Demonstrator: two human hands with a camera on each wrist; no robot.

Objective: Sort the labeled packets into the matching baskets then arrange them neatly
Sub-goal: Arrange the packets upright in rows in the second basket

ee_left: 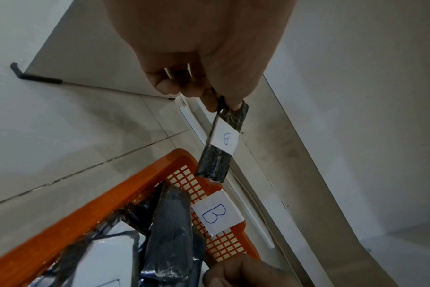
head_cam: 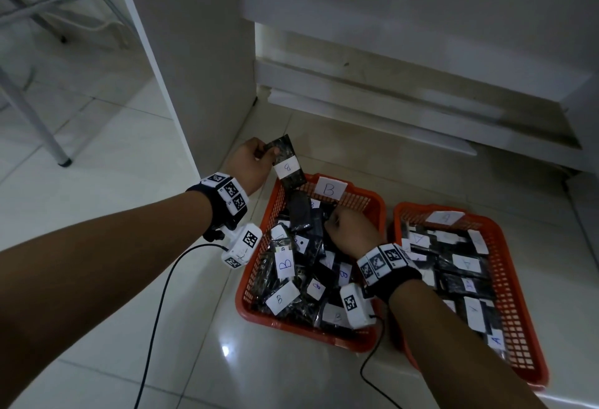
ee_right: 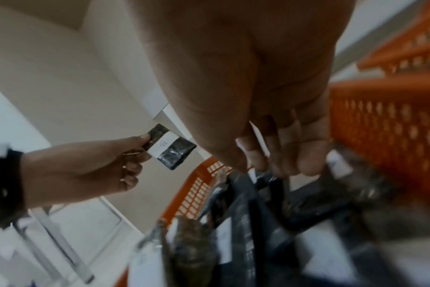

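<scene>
With the left hand pinching a B packet over the B basket's far-left corner and the right hand curled down among the packets, whether gripping I cannot tell, I'd lay it flat, label up.

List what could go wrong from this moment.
The left hand pinches the dark plastic packet labelled B by one end above the far rim of the orange mesh basket tagged B; released there, it might drop outside. The right hand digs among heaped packets, possibly disordering them.
</scene>
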